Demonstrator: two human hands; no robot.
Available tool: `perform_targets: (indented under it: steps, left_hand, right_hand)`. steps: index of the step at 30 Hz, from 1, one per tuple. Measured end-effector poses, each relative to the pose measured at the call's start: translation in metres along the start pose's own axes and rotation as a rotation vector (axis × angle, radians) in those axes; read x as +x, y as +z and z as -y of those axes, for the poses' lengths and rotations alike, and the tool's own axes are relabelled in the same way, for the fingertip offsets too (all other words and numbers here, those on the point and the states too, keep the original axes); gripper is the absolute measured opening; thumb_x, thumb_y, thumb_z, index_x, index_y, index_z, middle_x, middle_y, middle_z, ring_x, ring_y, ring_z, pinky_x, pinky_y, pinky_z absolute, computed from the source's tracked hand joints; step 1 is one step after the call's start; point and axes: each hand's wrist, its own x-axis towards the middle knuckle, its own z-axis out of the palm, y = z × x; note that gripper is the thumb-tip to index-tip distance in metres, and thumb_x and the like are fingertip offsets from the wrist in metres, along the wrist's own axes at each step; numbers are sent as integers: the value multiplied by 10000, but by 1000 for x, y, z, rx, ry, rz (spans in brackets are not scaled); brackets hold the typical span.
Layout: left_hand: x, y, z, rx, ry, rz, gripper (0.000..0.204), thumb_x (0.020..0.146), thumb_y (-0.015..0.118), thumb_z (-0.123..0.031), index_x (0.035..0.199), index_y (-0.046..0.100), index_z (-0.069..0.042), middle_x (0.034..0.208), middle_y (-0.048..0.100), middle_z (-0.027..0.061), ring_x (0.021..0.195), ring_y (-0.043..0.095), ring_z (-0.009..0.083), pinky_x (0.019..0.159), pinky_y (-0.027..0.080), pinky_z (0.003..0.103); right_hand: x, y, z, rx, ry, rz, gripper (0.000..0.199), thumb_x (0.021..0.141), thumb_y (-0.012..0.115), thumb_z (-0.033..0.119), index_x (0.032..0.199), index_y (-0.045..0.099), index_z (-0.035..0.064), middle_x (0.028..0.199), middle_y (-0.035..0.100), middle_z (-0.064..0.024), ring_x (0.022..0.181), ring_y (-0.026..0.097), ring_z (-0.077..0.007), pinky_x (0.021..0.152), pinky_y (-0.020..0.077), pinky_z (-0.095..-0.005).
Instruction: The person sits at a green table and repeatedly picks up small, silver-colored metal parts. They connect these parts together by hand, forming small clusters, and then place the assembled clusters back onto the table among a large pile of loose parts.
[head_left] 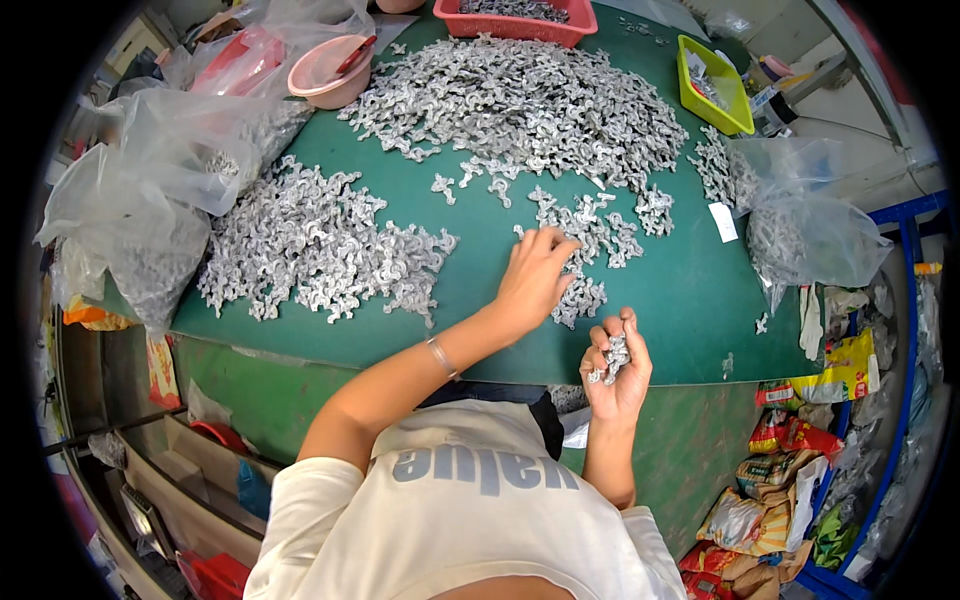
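Observation:
My left hand reaches over a small cluster of grey metal parts on the green table. Its fingers are bent and drawn in at the cluster's left edge; whatever lies between the tips is hidden. Close to the table's front edge, my right hand is raised, palm up, its fingers curled round several small metal parts. These parts look like little cast pieces with lobed, branching shapes. Between my hands lies another small group of metal parts.
A large heap of the parts covers the table's far side, another heap its left. Plastic bags of parts stand left, with another bag right. Around the back are a pink bowl, red tray and yellow-green basket.

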Motion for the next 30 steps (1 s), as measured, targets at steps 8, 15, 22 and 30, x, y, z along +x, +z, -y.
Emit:
perform_targets:
  steps: [8, 15, 22, 30]
  left_hand:
    - [23, -1, 15, 59, 169, -180, 88, 711, 644, -109, 773, 639, -47, 879, 523, 68, 854, 488, 238, 712, 389, 343]
    - [8, -60, -32, -1147, -636, -57, 178, 852, 559, -125, 888, 621, 39, 757, 601, 56, 650, 549, 101, 600, 441, 216]
    - [-18, -91, -74, -1357, -746, 112, 214, 858, 547, -125, 960, 583, 60, 799, 620, 106, 697, 604, 148, 633, 497, 243]
    - [-28, -103, -86, -1408, -688, 222, 194, 860, 536, -108, 965, 583, 48, 797, 624, 115, 690, 616, 162, 626, 509, 248]
  right_hand:
    - [4, -9, 6, -122, -107, 12, 119, 894, 482, 171, 882, 476, 53, 822, 472, -77, 798, 509, -206, 451, 473, -223]
    - [5, 1, 3, -612, -264, 65, 273, 848, 548, 81, 1100, 497, -11, 807, 498, -69, 716, 505, -144, 411, 380, -179]
    - [-13, 33, -6, -775, -465, 107, 225, 821, 572, 34, 1028, 541, -49, 851, 530, -74, 518, 424, -66, 389, 274, -176]
    - [-32, 46, -2, -730, -522, 96, 114, 820, 549, 3, 915, 555, -60, 786, 545, -88, 489, 439, -72, 374, 284, -187]
